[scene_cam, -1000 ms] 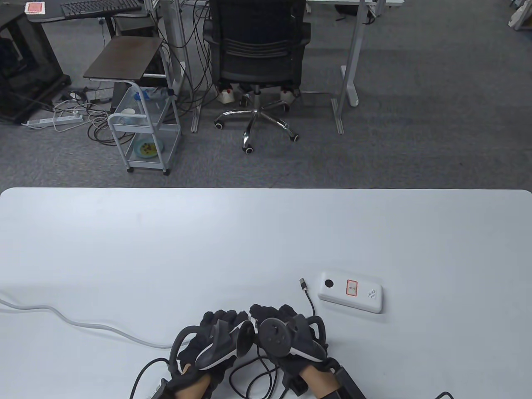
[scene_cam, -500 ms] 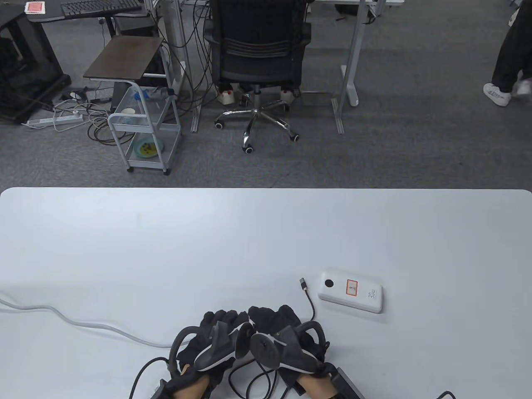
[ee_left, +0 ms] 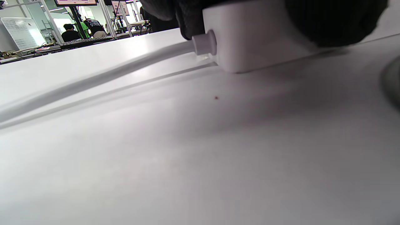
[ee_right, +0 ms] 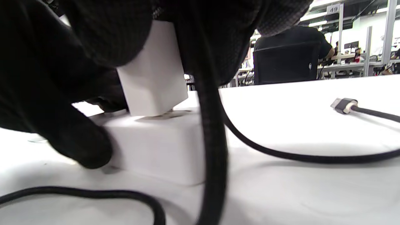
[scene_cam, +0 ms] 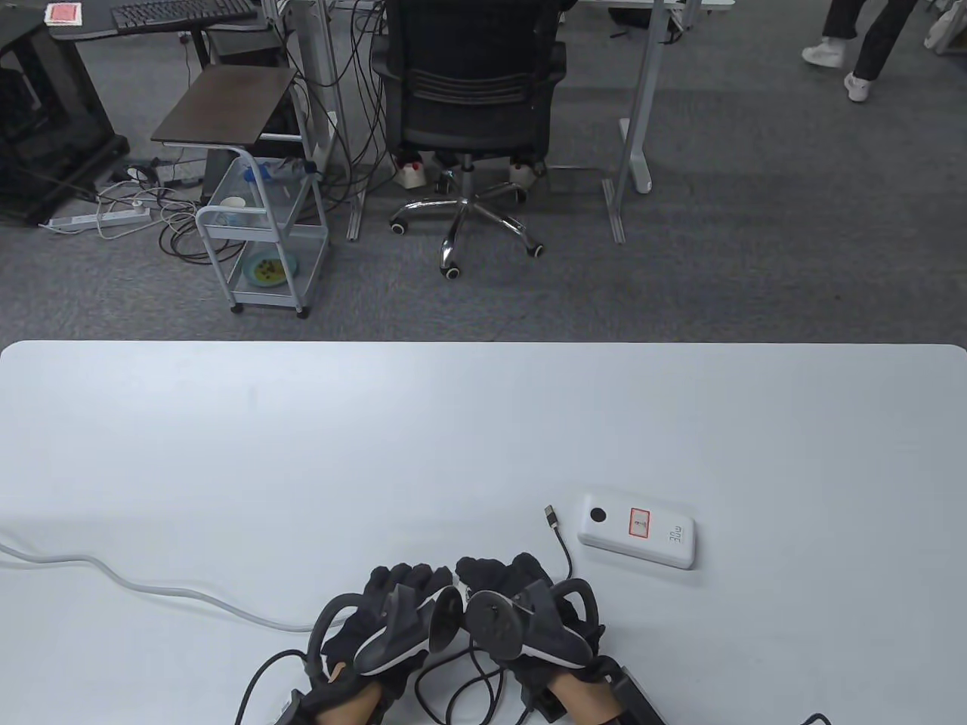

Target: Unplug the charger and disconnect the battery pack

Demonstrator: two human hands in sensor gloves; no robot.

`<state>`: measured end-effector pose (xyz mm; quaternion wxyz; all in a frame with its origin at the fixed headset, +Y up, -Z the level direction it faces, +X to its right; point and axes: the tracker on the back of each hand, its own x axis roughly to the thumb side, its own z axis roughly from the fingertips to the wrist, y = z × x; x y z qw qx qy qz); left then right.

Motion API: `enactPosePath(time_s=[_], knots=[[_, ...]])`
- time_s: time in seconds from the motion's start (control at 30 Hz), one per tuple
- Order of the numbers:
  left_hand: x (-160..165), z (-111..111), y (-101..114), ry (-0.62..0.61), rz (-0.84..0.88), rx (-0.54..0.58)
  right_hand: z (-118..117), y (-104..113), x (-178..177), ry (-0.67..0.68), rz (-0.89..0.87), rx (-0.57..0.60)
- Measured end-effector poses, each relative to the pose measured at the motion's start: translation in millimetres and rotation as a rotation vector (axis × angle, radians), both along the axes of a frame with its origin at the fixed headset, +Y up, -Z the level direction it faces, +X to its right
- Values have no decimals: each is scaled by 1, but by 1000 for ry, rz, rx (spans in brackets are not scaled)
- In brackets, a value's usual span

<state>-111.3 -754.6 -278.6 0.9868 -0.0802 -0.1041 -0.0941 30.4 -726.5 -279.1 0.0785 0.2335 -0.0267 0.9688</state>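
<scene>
A white table (scene_cam: 302, 423) fills the lower half; grey office carpet (scene_cam: 755, 249) and a black chair (scene_cam: 468, 98) lie above. At bottom centre, the left hand (scene_cam: 393, 619) holds a white power strip (ee_right: 156, 156); the right hand (scene_cam: 521, 604) grips the charger (ee_right: 153, 87). The battery pack (scene_cam: 638, 530) lies unplugged, lower right.

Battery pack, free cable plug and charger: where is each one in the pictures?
battery pack (scene_cam: 638, 531), table view, on its top face.
cable plug (scene_cam: 552, 516), table view, on its metal tip.
charger (ee_right: 153, 81), right wrist view, on its white side.

white table (scene_cam: 302, 423), battery pack (scene_cam: 638, 531), black cable (scene_cam: 563, 545), power strip (ee_right: 156, 150)
</scene>
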Motion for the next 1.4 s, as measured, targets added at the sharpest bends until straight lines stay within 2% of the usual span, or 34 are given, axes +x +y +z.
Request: enactPosePath(time_s=[0.1, 0.13, 0.2, 0.27, 0.33, 0.4, 0.47, 0.5, 0.53, 0.6, 0.63, 0.73, 0.77, 0.83, 0.87, 0.9, 0.97, 1.03, 1.07, 1.17, 1.27, 1.4], knots=[[0, 1, 0, 4, -5, -1, -11, -4, 4, -57, -143, -195], [0, 1, 0, 1, -5, 3, -10, -6, 5, -53, -183, -212], [0, 1, 0, 1, -3, 3, -5, -6, 2, -3, -176, -139], [0, 1, 0, 3, -1, -1, 0, -4, -3, -33, -93, -80], [0, 1, 0, -1, -3, 5, -3, -3, -3, -52, -89, -50], [0, 1, 0, 3, -9, 4, -9, -5, 0, -90, -172, -163], [1, 2, 0, 6, -12, 6, -9, -6, 2, -95, -235, -220], [1, 2, 1, 4, -12, 8, -7, -6, 2, -68, -225, -188], [1, 2, 1, 3, -11, 10, -2, -3, 0, -19, -162, -90], [1, 1, 1, 4, -8, 6, 5, 1, -3, -36, -20, 46], [1, 1, 1, 5, -6, 4, 3, 1, -3, -35, -20, 52], [0, 2, 0, -8, -10, 16, -7, -4, 4, -92, -208, -145], [0, 2, 0, -6, -11, 14, -8, -5, 5, -92, -236, -176], [2, 1, 1, 5, -15, 8, 1, -4, 2, -18, -181, -67], [2, 2, 1, 3, -17, 10, 6, -2, -2, 33, -48, 45], [2, 2, 0, -3, -17, 15, 10, 0, -3, -4, 33, 144], [1, 1, 1, -2, -12, 11, 5, 0, -3, -9, -22, 91], [2, 2, 1, -1, -10, 6, -2, -3, 4, -62, -172, -76], [2, 2, 1, -3, -16, 12, -3, -3, 7, -70, -201, -99], [2, 1, 2, 4, -7, -2, -5, -1, 12, 49, -168, -101], [2, 2, 1, 4, -13, 7, -1, 4, 14, 11, -124, -16], [2, 1, 1, 5, -7, 3, -4, 13, 19, -18, -292, -124]])
